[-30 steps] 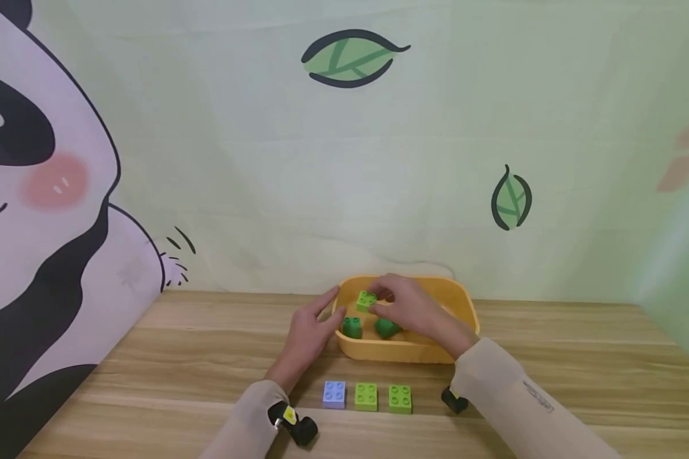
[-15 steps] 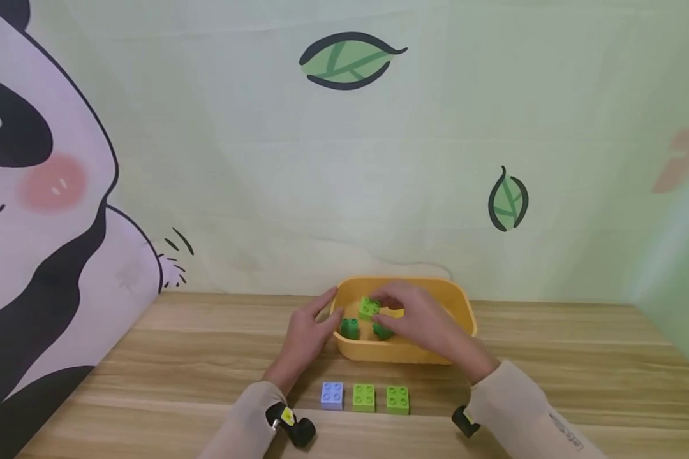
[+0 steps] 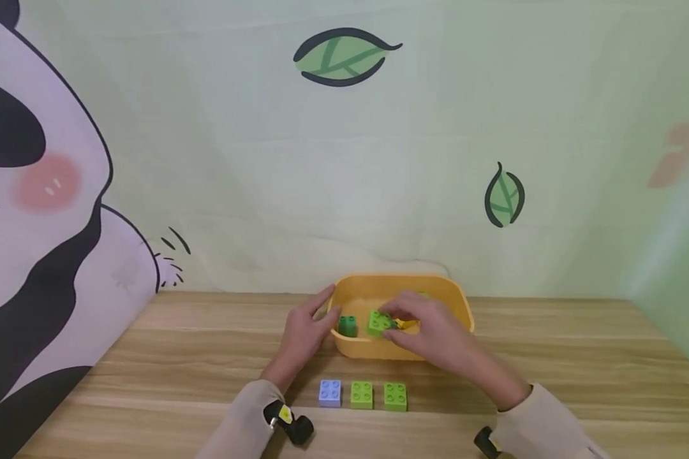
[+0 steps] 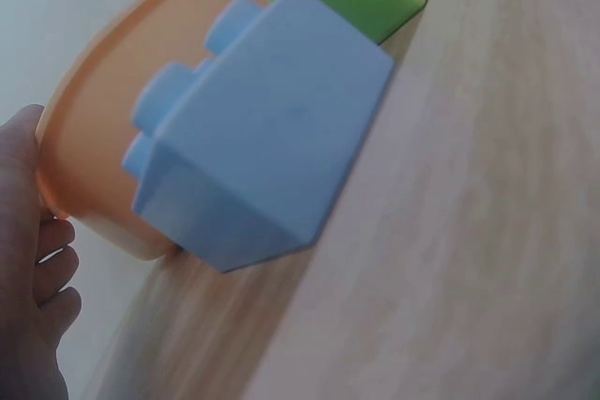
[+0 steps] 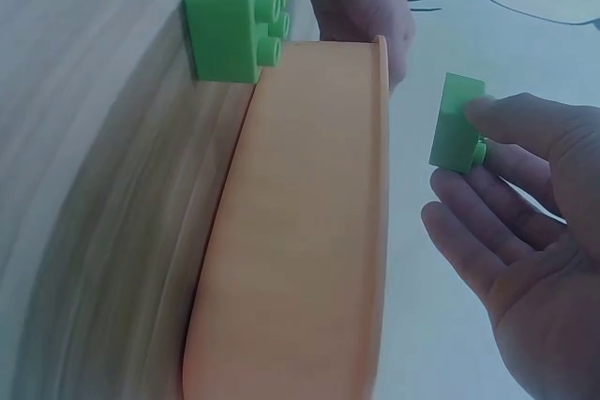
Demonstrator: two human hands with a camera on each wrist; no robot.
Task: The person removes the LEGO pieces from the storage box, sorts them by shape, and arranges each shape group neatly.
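My right hand (image 3: 436, 325) pinches a light green toy building brick (image 3: 377, 324) between thumb and fingers, above the inside of a yellow plastic bin (image 3: 350, 347). In the right wrist view the brick (image 5: 457, 124) shows clear above the bin's rim. At the bin's left end, my left hand (image 3: 303, 335) holds the rim, its thumb over the edge. Inside the bin, a dark green brick (image 3: 347, 326) lies near the left hand. Yellow pieces (image 3: 404, 324) are partly hidden behind the right fingers.
In front of the bin, a blue brick (image 3: 330, 393) and two light green bricks, the middle one (image 3: 361, 395) and the right one (image 3: 395, 396), stand in a spaced row on the wooden table (image 3: 207, 363). A panda-print cloth (image 3: 235, 159) hangs behind.
My right hand has moved right and toward me with the light green brick, now in front of the second dark green brick. The left hand stays at the rim.
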